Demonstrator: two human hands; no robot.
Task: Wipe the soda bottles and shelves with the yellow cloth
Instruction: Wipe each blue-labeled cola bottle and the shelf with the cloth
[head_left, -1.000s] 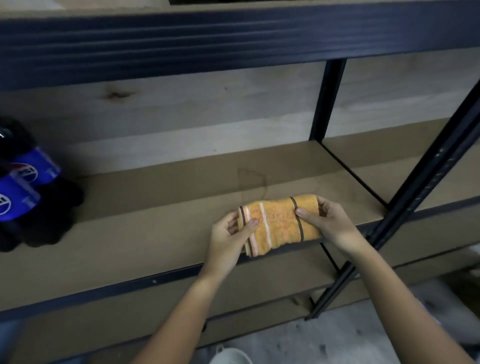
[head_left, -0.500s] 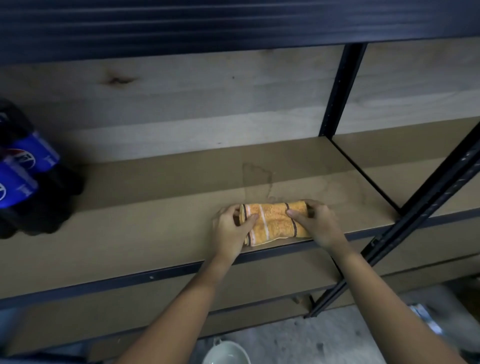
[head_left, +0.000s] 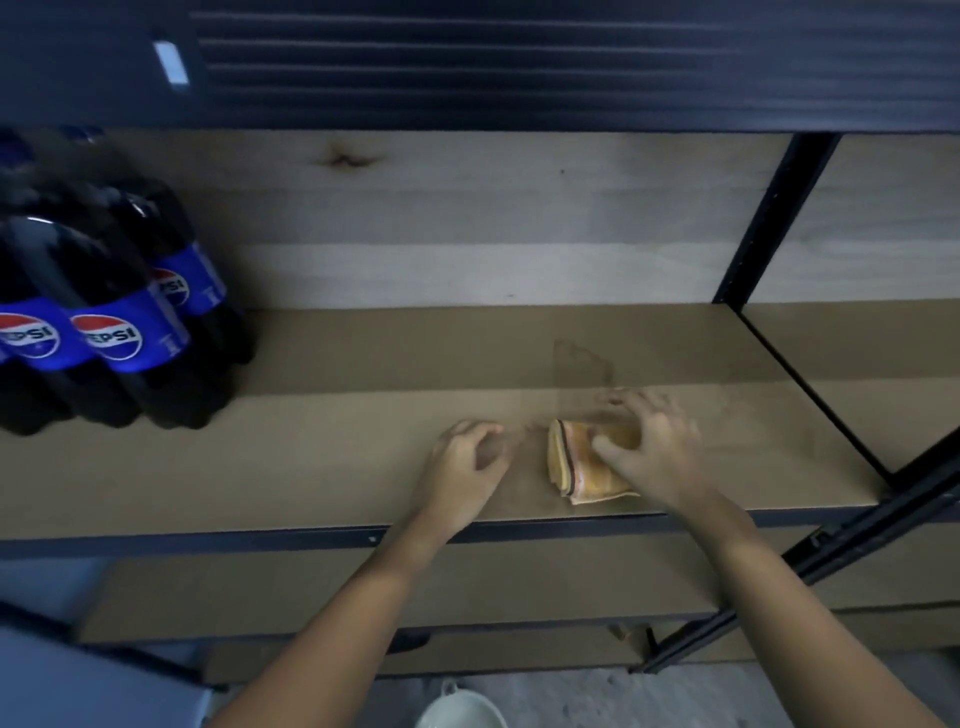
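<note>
Released by the left hand (head_left: 467, 462), now loosely curled and holding nothing just beside it, the folded yellow cloth (head_left: 576, 462) lies near the shelf (head_left: 260, 467) front edge. Right hand (head_left: 649, 447) presses it, fingers spread. Soda bottles (head_left: 104, 322) stand far left.

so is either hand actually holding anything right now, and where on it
The right hand lies on the right part of the folded yellow cloth on the shelf; grip or press is unclear. The left hand holds nothing.
</note>
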